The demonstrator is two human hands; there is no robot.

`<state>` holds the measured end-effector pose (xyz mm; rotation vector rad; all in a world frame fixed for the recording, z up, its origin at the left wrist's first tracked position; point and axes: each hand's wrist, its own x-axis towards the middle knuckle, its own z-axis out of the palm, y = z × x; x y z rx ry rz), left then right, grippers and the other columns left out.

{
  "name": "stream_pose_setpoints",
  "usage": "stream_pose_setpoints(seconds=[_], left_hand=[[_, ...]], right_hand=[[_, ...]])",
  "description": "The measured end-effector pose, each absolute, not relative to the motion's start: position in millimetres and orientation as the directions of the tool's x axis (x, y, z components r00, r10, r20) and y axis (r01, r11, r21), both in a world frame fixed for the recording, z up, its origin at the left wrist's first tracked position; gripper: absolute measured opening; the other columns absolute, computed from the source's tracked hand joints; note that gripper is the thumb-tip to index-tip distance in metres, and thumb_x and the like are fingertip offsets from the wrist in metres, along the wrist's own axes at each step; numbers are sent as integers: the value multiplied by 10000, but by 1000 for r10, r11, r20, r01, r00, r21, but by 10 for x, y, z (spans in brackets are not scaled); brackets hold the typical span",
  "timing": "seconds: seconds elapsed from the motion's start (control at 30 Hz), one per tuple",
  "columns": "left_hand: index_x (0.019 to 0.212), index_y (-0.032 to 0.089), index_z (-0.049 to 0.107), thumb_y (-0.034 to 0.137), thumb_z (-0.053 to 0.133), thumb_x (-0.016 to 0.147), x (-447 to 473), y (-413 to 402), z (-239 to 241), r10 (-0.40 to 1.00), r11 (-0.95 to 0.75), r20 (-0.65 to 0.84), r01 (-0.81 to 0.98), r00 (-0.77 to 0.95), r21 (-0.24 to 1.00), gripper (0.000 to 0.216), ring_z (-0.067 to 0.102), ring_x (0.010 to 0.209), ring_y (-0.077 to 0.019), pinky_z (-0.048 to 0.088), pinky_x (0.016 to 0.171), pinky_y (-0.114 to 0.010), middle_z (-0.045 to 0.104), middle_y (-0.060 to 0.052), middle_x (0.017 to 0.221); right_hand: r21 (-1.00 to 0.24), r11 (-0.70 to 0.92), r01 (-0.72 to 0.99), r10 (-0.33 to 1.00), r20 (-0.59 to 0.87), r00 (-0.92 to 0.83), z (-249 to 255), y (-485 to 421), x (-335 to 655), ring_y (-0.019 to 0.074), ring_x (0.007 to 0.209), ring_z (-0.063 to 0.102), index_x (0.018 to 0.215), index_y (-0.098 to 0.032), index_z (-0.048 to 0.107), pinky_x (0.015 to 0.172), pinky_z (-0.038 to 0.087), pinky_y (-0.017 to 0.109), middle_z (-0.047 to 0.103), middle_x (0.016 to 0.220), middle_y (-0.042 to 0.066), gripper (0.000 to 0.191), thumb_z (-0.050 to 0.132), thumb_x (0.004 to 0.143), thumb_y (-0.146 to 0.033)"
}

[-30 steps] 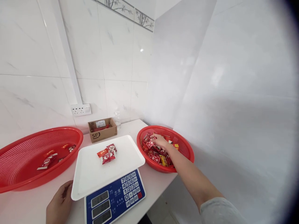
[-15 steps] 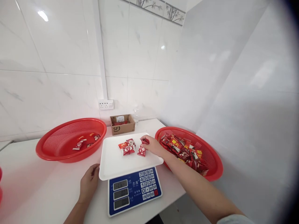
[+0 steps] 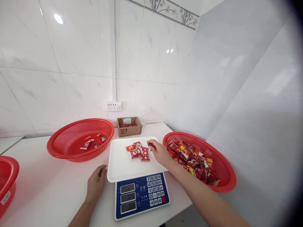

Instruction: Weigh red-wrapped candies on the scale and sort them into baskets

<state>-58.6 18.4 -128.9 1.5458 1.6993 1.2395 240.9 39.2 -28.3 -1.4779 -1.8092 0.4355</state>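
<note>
My right hand (image 3: 161, 154) is above the right part of the white weighing tray (image 3: 118, 170), pinching a small red snack packet (image 3: 150, 143) in its fingertips. Just left of it, several red packets (image 3: 136, 153) lie in a small pile on the tray, one dark red packet (image 3: 145, 154) at its right side. Beside the tray's left edge, my left hand (image 3: 96, 183) rests with curled, closed fingers; whatever may be in them is hidden. Below the tray sits the blue scale panel (image 3: 142, 197) with keys and three displays.
A red basket (image 3: 227, 176) full of packets stands on the right. At back left, another red basket (image 3: 54, 142) holds a few packets. A cardboard box (image 3: 130, 131) and a clear bottle (image 3: 143, 118) are by the wall. Part of a red tub (image 3: 9, 176) shows at left.
The dark red packet under my right hand has been let go and now lies against the pile. My right hand has drawn slightly back, holding a packet. The view has swung left.
</note>
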Motion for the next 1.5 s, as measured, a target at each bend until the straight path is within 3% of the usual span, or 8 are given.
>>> stream_pose_setpoints(seconds=[0.3, 0.47, 0.6, 0.73, 0.97, 1.1, 1.27, 1.5], left_hand=[[886, 212, 633, 469, 457, 764, -601, 198, -1306, 960, -67, 184, 465, -210, 883, 335, 674, 825, -248, 539, 726, -338, 729, -66, 906], [888, 217, 633, 475, 463, 754, -610, 206, -1332, 961, -70, 183, 457, -209, 887, 337, 671, 824, -251, 537, 719, -340, 729, -62, 901], [879, 216, 635, 476, 461, 751, -607, 204, -1326, 963, -69, 178, 452, -204, 889, 338, 672, 808, -250, 538, 707, -337, 732, -61, 891], [877, 218, 642, 469, 463, 751, -600, 200, -1311, 965, -69, 174, 449, -198, 891, 333, 672, 803, -249, 539, 707, -333, 732, -57, 890], [858, 227, 651, 461, 469, 749, -599, 191, -1285, 967, -74, 172, 434, -190, 898, 316, 677, 809, -249, 544, 712, -329, 736, -47, 889], [859, 230, 655, 469, 464, 740, -596, 194, -1282, 968, -70, 165, 430, -188, 900, 328, 681, 796, -248, 546, 693, -326, 738, -46, 885], [857, 230, 655, 477, 471, 730, -604, 206, -1304, 967, -69, 167, 435, -191, 898, 333, 681, 802, -252, 543, 693, -329, 740, -49, 885], [844, 233, 652, 477, 475, 718, -605, 203, -1291, 966, -61, 164, 442, -199, 895, 327, 681, 799, -252, 542, 700, -324, 740, -46, 878]], right_hand=[[-639, 296, 710, 939, 332, -93, -326, 419, 2381, 185, 1073, 591, 1173, -209, 576, 956, 440, 353, 633, 1195, 79, 371, 382, 865, -141], [-609, 306, 732, 951, 229, -207, -315, 384, 2288, 196, 1320, 417, 1395, -237, 417, 1080, 345, 371, 345, 1513, 78, 578, 457, 829, -128], [-567, 296, 768, 952, 114, -282, -331, 327, 2219, 242, 1368, 345, 1402, -206, 429, 1122, 269, 404, 406, 1476, 107, 626, 566, 791, -195], [-528, 286, 800, 953, 69, -296, -353, 301, 2208, 262, 1294, 438, 1358, -193, 482, 1075, 327, 380, 484, 1409, 119, 614, 623, 767, -283], [-471, 171, 865, 985, 105, -137, -274, 314, 2296, 214, 977, 607, 1038, -228, 631, 816, 438, 310, 661, 1085, 58, 347, 466, 774, -75], [-502, 111, 858, 988, 147, -42, -192, 413, 2324, 208, 1011, 601, 1115, -219, 608, 852, 435, 307, 630, 1182, 68, 404, 474, 760, -78], [-573, 130, 809, 991, 102, -87, -129, 586, 2283, 189, 1164, 558, 1271, -238, 553, 945, 426, 263, 593, 1313, 25, 551, 539, 730, -131], [-581, 102, 808, 988, -38, -152, -67, 491, 2322, 233, 1052, 635, 1132, -249, 675, 838, 494, 289, 682, 1188, 24, 521, 545, 656, -83]])
